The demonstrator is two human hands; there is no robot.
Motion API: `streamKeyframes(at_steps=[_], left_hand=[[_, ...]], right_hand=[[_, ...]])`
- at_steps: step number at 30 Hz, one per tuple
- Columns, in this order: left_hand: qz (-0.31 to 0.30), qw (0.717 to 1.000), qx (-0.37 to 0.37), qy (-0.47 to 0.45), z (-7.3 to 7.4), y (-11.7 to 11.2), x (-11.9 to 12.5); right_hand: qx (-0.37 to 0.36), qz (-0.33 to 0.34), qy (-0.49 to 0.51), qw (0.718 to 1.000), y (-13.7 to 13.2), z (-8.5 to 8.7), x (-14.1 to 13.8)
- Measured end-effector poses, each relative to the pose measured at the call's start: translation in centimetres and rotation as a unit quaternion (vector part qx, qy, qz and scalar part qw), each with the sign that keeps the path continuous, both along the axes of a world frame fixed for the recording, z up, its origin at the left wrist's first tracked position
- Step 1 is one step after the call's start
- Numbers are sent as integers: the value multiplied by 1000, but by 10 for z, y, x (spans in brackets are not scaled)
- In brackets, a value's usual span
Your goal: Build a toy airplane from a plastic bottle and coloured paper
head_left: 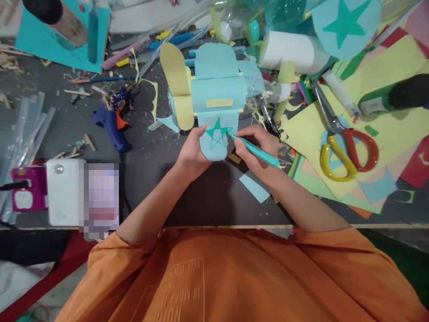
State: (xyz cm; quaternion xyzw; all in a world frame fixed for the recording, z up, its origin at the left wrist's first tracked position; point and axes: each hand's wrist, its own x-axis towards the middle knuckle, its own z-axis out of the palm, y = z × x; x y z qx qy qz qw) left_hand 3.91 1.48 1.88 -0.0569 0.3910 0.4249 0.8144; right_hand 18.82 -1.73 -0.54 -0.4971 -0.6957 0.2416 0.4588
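A model plane of light blue and yellow paper [214, 89] lies in front of me, built around what looks like a clear plastic bottle [264, 89]. My left hand [193, 155] grips the near wing at its left edge, thumb on top and fingers hidden beneath. My right hand [263, 137] pinches a teal marker [259, 152], its tip touching the right point of a star [217, 134] on that wing. The star's upper and left parts are filled with green; the rest is outline.
Red-and-yellow scissors [348, 147] lie on yellow paper [395, 67] to the right. A blue glue gun [112, 127], a white power bank [65, 192] and wood scraps are on the left. A second starred wing [346, 27] and a white roll [291, 52] are behind.
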Motion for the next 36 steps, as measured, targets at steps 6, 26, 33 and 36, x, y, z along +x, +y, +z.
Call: streamKeyframes(at_steps=[6,26,33,36], left_hand=[[-11,1000,17,21,2,-1,1],[5,1000,-2,-7,-1,-1,0],[-3,1000,2,2,0,-1,-1],[0,1000,6,8,0,-1,-1]], right_hand=[[6,0,1,1000,0,1,0],[-5,-21,-4,1000,0,1,1],[8,-18,7,1000,0,-2,2],[14,-28,16,999,0,-2,1]])
